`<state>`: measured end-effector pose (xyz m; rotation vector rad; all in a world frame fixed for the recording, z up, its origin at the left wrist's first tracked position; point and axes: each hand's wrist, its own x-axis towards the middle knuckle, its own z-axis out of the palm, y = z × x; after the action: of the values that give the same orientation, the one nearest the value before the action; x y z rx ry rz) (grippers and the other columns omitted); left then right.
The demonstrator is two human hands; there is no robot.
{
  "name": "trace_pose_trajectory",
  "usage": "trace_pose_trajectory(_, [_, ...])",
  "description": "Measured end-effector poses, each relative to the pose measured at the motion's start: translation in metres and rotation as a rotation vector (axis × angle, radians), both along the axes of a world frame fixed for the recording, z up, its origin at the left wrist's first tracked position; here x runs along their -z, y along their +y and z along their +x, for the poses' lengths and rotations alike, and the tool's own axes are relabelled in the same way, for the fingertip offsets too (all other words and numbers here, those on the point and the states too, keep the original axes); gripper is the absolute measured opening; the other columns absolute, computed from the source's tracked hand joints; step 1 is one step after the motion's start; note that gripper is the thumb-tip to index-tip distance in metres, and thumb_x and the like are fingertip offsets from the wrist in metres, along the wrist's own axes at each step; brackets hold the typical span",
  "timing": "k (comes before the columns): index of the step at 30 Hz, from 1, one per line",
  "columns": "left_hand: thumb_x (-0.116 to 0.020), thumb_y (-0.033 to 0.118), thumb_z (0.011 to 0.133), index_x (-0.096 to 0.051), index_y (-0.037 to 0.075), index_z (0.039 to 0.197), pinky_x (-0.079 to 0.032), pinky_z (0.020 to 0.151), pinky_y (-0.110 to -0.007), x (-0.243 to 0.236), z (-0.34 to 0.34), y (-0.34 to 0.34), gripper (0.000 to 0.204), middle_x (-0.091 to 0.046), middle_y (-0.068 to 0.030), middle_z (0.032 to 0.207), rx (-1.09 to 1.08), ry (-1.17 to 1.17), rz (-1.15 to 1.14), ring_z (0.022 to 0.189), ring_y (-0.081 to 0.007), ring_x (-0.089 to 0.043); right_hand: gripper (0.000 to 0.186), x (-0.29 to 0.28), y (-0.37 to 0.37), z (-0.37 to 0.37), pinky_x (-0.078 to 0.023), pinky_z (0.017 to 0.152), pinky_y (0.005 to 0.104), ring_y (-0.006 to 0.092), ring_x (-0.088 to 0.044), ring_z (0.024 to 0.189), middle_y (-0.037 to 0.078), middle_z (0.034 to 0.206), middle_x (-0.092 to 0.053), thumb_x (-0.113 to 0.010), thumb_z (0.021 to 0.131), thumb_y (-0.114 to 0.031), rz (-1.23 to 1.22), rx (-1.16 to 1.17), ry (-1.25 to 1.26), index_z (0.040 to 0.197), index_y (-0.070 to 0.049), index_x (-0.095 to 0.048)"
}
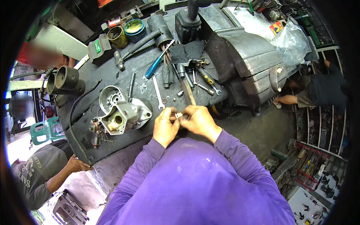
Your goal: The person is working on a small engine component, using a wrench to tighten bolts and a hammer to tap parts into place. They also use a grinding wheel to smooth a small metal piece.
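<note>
**Small part worked between both hands at the bench edge**

Person in the purple long-sleeved shirt stood at the dark, greasy metal workbench [112, 75]. Both hands met just in front of its near edge. Left hand [165, 125] was curled, fingers pinched in toward the right. Right hand [198, 120] was closed likewise. Between the fingertips sat a small pale metal piece [179, 115], gripped from both sides; too small to say what it was.

Just left of the hands, on the bench: grey cast-aluminium housing with a round bore [122, 112], a small brass-coloured fitting cluster [96, 127] touching its left side. Above the hands lay a slim silver open-ended spanner [158, 93] and a blue-handled screwdriver [155, 65], loose sockets and bits near them.

Judgement: the step looked like fitting or freeing a tiny component by fingertip, off the housing. Whatever came next called for a steady pinch and fine alignment; dropping the piece onto that cluttered top was the risk.

Another person's hand [78, 165] rested on the bench's lower-left edge.
</note>
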<state>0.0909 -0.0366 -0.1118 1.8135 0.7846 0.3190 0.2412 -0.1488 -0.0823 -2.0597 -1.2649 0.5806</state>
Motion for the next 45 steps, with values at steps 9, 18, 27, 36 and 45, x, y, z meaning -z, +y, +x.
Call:
trace_pose_trajectory(9, [-0.077, -0.007, 0.091, -0.072, -0.006, 0.109, -0.062, 0.090, -0.032, -0.014, -0.013, -0.008, 0.019, -0.074, -0.0097, 0.105, -0.126, -0.056, -0.435, 0.100, -0.0184, -0.075, 0.011, 0.047, 0.033, -0.001, -0.059, 0.062, 0.0408, 0.0253, -0.076, 0.073, 0.010, 0.074, -0.070, -0.071, 0.078, -0.021, -0.215, -0.242, -0.721, 0.078, -0.009, -0.071])
trace_pose_trajectory(18, [-0.073, -0.002, 0.095, -0.070, -0.008, 0.122, -0.060, 0.100, -0.037, -0.110, 0.055, -0.001, 0.028, -0.076, -0.0152, 0.116, 0.031, -0.397, -0.492, 0.105, -0.0241, -0.075, 0.026, -0.092, -0.072, 0.059, -0.057, 0.077, 0.0438, 0.0315, -0.067, 0.082, 0.010, 0.089, -0.066, -0.081, 0.083, -0.008, 0.422, 0.370, -0.667, 0.107, -0.006, -0.073])
trace_pose_trajectory(27, [-0.077, -0.008, 0.091, -0.068, -0.002, 0.125, -0.060, 0.098, -0.032, -0.151, 0.159, -0.044, 0.036, -0.075, -0.0112, 0.118, 0.095, -0.591, -0.383, 0.109, -0.0192, -0.074, 0.019, -0.153, -0.107, 0.190, -0.054, 0.084, 0.0475, 0.0387, -0.064, 0.097, 0.017, 0.107, -0.068, -0.072, 0.089, -0.004, 0.396, 0.395, -0.720, 0.108, -0.003, -0.071])
trace_pose_trajectory(36, [-0.077, -0.009, 0.091, -0.071, -0.001, 0.123, -0.062, 0.088, -0.030, -0.150, 0.186, -0.074, 0.033, -0.077, -0.0114, 0.115, -0.029, -0.625, -0.226, 0.103, -0.0166, -0.074, 0.037, -0.171, 0.003, 0.319, -0.051, 0.108, 0.0489, 0.0392, -0.068, 0.122, 0.020, 0.133, -0.071, -0.064, 0.100, -0.028, -0.216, -0.005, -0.664, 0.131, -0.009, -0.074])
trace_pose_trajectory(45, [-0.082, -0.006, 0.083, -0.077, 0.002, 0.110, -0.060, 0.090, -0.030, -0.158, 0.190, -0.063, 0.028, -0.076, -0.0104, 0.112, 0.091, -0.465, 0.489, 0.102, -0.0179, -0.074, 0.015, -0.065, -0.237, 0.304, -0.054, 0.087, 0.0381, 0.0265, -0.068, 0.093, 0.016, 0.102, -0.070, -0.066, 0.101, -0.006, 0.577, 0.565, -0.256, 0.110, 0.006, -0.069])
